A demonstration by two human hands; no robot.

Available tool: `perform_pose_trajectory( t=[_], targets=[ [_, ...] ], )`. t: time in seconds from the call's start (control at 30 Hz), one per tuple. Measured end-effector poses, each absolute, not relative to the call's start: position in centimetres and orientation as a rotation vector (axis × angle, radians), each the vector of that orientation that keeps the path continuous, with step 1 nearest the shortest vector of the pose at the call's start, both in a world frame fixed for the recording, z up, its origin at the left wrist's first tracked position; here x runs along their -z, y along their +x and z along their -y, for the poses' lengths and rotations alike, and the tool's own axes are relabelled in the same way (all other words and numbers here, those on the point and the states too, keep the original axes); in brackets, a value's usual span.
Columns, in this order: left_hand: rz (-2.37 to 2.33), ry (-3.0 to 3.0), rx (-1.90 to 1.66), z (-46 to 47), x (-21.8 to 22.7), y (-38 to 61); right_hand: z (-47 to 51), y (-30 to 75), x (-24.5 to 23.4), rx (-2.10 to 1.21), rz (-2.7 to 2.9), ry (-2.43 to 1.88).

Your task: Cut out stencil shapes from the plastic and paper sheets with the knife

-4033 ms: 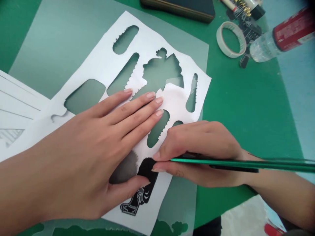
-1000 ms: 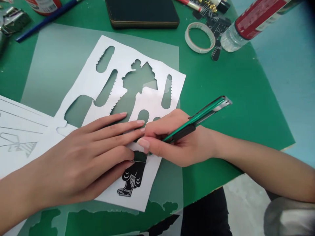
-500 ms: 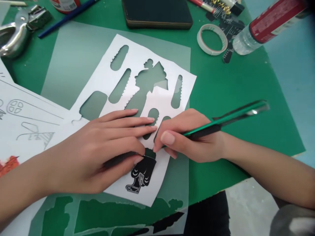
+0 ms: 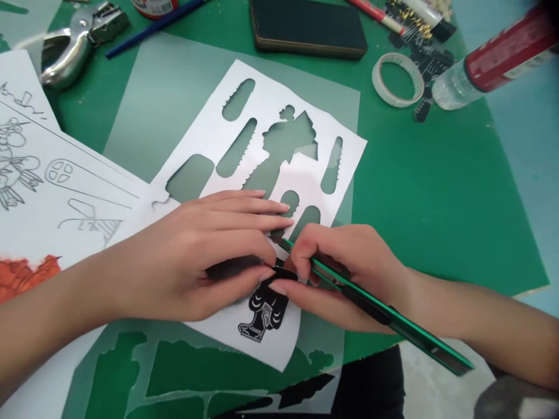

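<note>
My left hand [image 4: 192, 244] lies over a white paper sheet [image 4: 305, 180] with several cut-out openings, its outer fingers stretched flat across it. Its thumb and index finger pinch the upper edge of a black printed paper piece [image 4: 271, 299] with white line patterns, which is lifted and curled there. In my right hand [image 4: 349, 273] is a green utility knife [image 4: 408, 329], held slanting across the fingers with its tip end by my left fingertips. The right thumb reaches the raised edge of the black piece. Part of that edge is hidden by the fingers.
A translucent sheet [image 4: 131, 110] lies beneath the paper on the green mat [image 4: 437, 192]. Drawings [image 4: 87, 157] are at left. Around the back are a hole punch [image 4: 76, 49], blue pencil [image 4: 152, 29], dark phone-like slab [image 4: 310, 26], tape roll [image 4: 379, 81] and bottle [image 4: 458, 81].
The knife has swung from pointing up and right to slanting down and right. My right thumb has moved to the black piece, whose upper edge now curls up. The view has shifted left.
</note>
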State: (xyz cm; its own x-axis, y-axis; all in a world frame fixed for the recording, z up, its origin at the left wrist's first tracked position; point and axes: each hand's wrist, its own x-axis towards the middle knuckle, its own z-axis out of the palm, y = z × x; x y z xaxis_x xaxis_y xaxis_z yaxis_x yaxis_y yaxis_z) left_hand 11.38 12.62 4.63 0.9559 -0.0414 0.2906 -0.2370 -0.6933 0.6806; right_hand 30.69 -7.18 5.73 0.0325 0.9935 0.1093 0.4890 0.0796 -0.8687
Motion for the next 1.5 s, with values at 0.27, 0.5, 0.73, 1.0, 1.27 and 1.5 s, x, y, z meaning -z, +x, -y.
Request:
perform_pose_trajectory(
  t=[0.27,0.5,0.73,1.0,1.27,1.5],
  targets=[
    [0.203,2.343,-0.015,-13.3,-5.0,10.9,7.9,30.3,-5.6,-0.838,1.568,-1.576],
    [0.226,2.448,-0.017,-13.5,-4.7,10.8,8.0,30.0,-6.1,-0.923,1.552,-1.637],
    [0.189,2.458,-0.005,-13.4,-4.7,10.6,7.8,29.9,-6.2,-0.94,1.505,-1.64],
    [0.267,2.452,0.066,-13.6,-4.9,11.1,7.8,30.2,-6.0,-0.929,1.563,-1.562],
    [0.258,2.442,0.064,-13.7,-5.0,10.8,7.7,30.5,-5.9,-0.921,1.592,-1.574],
    [0.245,2.431,0.092,-13.7,-4.9,11.0,7.7,30.4,-6.1,-0.936,1.583,-1.586]
  ],
)
